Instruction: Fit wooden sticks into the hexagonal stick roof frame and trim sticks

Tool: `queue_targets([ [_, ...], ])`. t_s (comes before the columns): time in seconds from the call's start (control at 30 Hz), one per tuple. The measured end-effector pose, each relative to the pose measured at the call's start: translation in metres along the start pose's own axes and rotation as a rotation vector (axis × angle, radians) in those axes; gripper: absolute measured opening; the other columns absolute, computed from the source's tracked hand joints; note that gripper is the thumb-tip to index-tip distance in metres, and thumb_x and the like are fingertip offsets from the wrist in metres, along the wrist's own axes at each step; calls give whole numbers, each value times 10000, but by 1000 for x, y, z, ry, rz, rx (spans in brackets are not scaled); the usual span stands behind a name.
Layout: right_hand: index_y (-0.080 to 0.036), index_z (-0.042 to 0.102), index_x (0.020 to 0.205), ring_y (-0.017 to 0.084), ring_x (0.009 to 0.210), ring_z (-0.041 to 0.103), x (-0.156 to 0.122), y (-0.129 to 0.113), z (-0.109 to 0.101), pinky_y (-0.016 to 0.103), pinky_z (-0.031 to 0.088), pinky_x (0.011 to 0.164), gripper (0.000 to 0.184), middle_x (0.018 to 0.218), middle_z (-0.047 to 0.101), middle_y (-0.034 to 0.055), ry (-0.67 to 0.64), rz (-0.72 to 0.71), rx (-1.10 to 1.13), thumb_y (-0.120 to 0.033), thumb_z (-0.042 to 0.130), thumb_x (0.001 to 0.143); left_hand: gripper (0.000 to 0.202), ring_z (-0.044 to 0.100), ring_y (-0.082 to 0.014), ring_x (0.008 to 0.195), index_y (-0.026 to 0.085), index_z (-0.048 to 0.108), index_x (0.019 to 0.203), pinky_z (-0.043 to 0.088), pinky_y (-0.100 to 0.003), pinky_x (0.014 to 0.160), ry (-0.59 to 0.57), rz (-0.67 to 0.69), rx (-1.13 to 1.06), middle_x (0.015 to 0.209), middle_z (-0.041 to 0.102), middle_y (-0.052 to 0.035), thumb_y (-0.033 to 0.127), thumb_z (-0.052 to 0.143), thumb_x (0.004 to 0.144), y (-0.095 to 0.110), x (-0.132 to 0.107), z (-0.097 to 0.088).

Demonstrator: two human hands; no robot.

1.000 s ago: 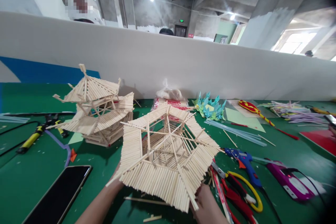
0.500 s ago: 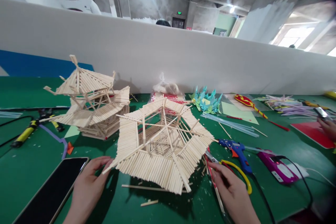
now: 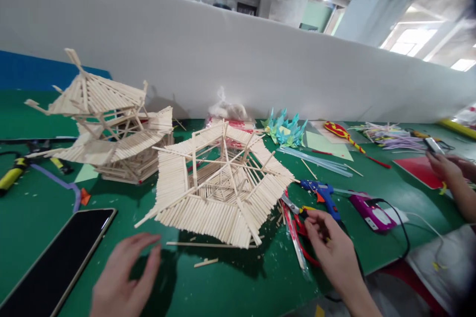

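Observation:
A hexagonal roof of thin wooden sticks [image 3: 223,193] rests on the green table [image 3: 230,287] with neither hand on it. My left hand [image 3: 124,275] hovers low over the table in front of the roof's near left corner, fingers spread and holding nothing. To the right of the roof, my right hand [image 3: 330,250] has its fingers curled on the yellow-handled cutters [image 3: 303,210], which lie among red-handled tools [image 3: 297,237].
A finished stick pagoda [image 3: 107,129] stands behind on the left. A black phone [image 3: 55,262] lies at the near left. A blue glue gun [image 3: 322,192], a purple device [image 3: 372,210], paper flowers [image 3: 284,129] and another person's hands [image 3: 446,168] are on the right.
Both my hands let go of the stick roof, which now sits on the table. My left hand drew back and opened; my right hand went to the tools on the right.

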State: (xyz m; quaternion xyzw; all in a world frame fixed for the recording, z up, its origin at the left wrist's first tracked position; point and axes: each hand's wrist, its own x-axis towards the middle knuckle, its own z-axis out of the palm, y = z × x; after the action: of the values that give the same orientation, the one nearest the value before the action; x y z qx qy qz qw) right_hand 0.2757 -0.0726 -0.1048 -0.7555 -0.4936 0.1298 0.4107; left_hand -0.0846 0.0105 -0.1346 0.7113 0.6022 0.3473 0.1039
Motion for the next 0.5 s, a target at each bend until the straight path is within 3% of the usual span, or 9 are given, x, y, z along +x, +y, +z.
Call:
queue_targets([
  [0.1, -194, 538, 967, 171, 715, 591, -12, -10, 15, 264, 495, 651, 211, 841, 622, 64, -125, -46, -9, -346, 459, 844, 183, 580, -240, 918, 238, 628, 931, 422, -360, 826, -234, 457, 114, 931, 659, -54, 267, 503, 801, 21, -7, 10],
  [0.17, -198, 548, 957, 176, 740, 598, -18, -16, 23, 263, 494, 660, 192, 854, 627, 64, -187, -79, -23, -324, 462, 841, 278, 577, -252, 950, 219, 628, 1019, 410, -392, 824, -366, 620, 315, 993, 674, -79, 169, 419, 841, 33, -7, 19],
  [0.33, -187, 550, 976, 183, 770, 600, -8, -16, 21, 280, 490, 687, 209, 901, 630, 78, -186, -117, -100, -307, 427, 857, 419, 598, -262, 939, 187, 666, 986, 391, -433, 862, -478, 657, 464, 968, 695, -109, -23, 381, 763, 54, 2, 38],
  [0.5, -178, 543, 1018, 171, 839, 593, 45, -7, -1, 295, 476, 750, 200, 954, 627, 50, -101, -104, -262, -252, 459, 852, 449, 649, -266, 819, 188, 707, 869, 468, -409, 737, -540, 658, 544, 882, 719, -89, -87, 400, 691, 59, 10, 46],
])
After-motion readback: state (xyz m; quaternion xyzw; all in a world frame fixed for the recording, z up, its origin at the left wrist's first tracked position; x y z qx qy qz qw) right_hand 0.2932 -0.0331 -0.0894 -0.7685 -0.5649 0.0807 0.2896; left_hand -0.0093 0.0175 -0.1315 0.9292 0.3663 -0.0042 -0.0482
